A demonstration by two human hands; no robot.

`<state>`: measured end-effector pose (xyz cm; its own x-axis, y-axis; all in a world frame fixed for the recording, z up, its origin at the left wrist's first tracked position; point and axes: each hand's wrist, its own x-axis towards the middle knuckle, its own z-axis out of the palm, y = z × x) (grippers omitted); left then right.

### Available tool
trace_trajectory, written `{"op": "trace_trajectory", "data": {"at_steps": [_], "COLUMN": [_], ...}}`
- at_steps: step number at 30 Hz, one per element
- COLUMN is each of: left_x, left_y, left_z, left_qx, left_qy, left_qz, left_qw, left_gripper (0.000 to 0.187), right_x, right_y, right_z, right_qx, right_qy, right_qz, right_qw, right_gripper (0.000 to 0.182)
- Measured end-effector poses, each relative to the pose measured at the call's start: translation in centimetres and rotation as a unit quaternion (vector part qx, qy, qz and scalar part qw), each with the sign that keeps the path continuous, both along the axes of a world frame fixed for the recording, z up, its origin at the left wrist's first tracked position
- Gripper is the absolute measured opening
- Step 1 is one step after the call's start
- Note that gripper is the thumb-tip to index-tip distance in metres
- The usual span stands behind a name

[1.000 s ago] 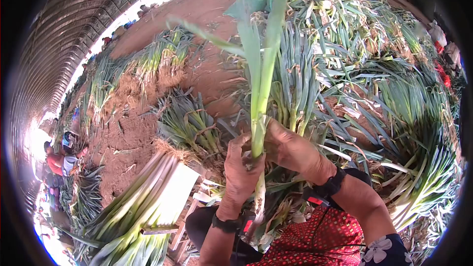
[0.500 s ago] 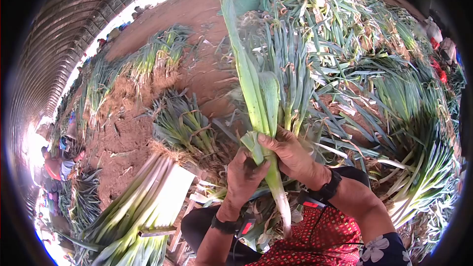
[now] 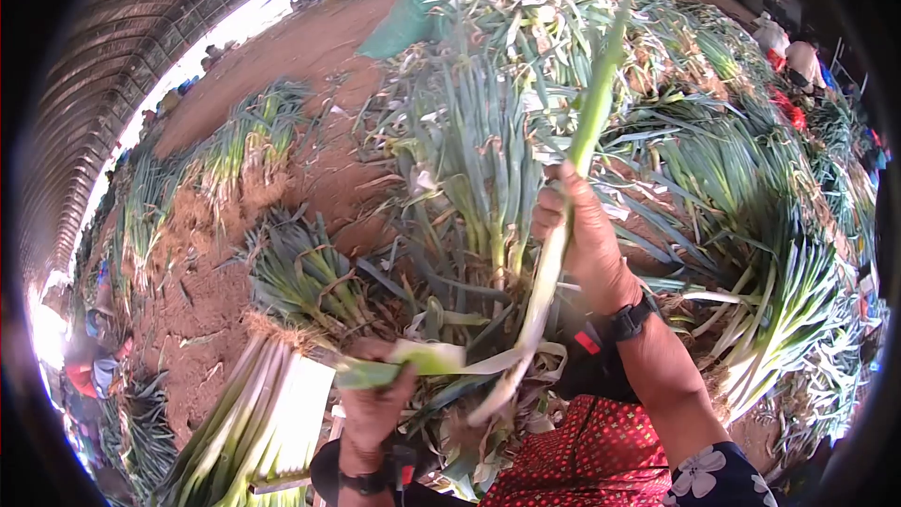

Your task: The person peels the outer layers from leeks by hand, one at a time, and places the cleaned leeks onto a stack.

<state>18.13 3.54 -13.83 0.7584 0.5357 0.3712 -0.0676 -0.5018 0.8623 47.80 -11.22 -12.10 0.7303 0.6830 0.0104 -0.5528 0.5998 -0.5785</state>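
My right hand [image 3: 589,239] is closed around the middle of a long leek [image 3: 544,296], held slanting with its green leaves up and its pale root end low over my lap. My left hand [image 3: 374,408], slightly blurred, grips a peeled leek leaf [image 3: 432,359] down to the left. From that hand the strip stretches across toward the leek's white lower stalk, where it still seems joined. Beside my left hand lie stacked, trimmed leeks [image 3: 239,404] with their roots pointing away from me.
A large heap of leeks [image 3: 493,160] lies ahead, with more leeks [image 3: 779,319] on the right. Smaller bunches [image 3: 305,272] sit on the bare soil [image 3: 206,305] to the left. A green sack [image 3: 402,19] rests farther back. Another person [image 3: 94,371] is at the far left.
My hands have moved apart: the right went up with the leek, the left down and left, pulling a leaf strip away from the stalk. The view has shifted slightly right.
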Motion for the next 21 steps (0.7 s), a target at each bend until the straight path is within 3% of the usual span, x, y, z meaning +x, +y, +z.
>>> {"op": "trace_trajectory", "data": {"at_steps": [2,4,5,6,8,10,12,15,21], "left_x": [-0.6,-0.8,-1.1,-0.7,0.7,2.9,5.0,6.5,6.4], "left_y": [2.1,5.0,4.6,4.2,2.6,-0.2,-3.5,-6.0,-5.9], "left_z": [0.8,-1.9,-2.1,-2.3,-1.8,-2.0,-0.4,-1.1,-0.9], "left_qx": [0.006,0.274,0.377,0.377,0.285,0.067,0.041,0.099,0.096], "left_qy": [0.192,0.257,0.328,0.33,0.259,0.168,0.116,0.109,0.089], "left_qz": [0.13,0.157,0.179,0.181,0.079,-0.039,-0.114,-0.137,-0.149], "left_qw": [0.973,0.913,0.847,0.846,0.92,0.983,0.986,0.98,0.98], "left_gripper": [0.03,0.032,0.038,0.038,0.038,0.039,0.038,0.038,0.035], "right_x": [1.1,2.3,2.7,2.7,1.3,-0.2,-2.1,-4.2,-4.8], "right_y": [-1.3,-2.3,-2.6,-2.5,-2.1,-1.4,-0.2,1.2,1.8], "right_z": [0.7,0.3,0.1,-0.4,-0.2,0.1,0.4,0.8,1.3], "right_qx": [0.025,0.112,0.132,0.132,0.126,0.11,0.092,0.064,0.043], "right_qy": [-0.022,-0.012,-0.015,-0.014,-0.046,-0.053,-0.058,-0.064,-0.087], "right_qz": [-0.028,0.02,0.037,0.039,0.042,0.082,0.095,0.091,0.101], "right_qw": [0.999,0.993,0.99,0.99,0.99,0.989,0.989,0.992,0.99], "right_gripper": [0.043,0.043,0.044,0.044,0.044,0.046,0.046,0.048,0.049]}}
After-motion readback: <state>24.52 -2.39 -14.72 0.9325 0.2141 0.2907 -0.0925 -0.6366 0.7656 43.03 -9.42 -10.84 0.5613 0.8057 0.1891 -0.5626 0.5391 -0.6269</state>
